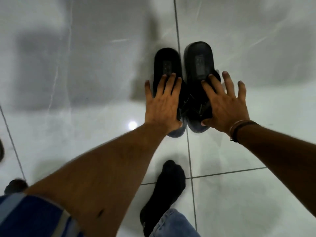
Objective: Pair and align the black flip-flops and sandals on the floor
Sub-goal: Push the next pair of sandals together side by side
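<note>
hands hiding sandal straps, dark object cut by left edge

We see a glossy pale grey tiled floor with dark grout lines. On it lie two black sandals side by side: the left sandal and the right sandal, nearly touching. Nearer us, a black-socked foot rests on the tiles.

Both sandals are black, with grey worn toes. The floor is glossy white-grey marble tile with dark grout lines. The sock is black, the jeans blue, the sleeve blue with grey stripes.
</note>
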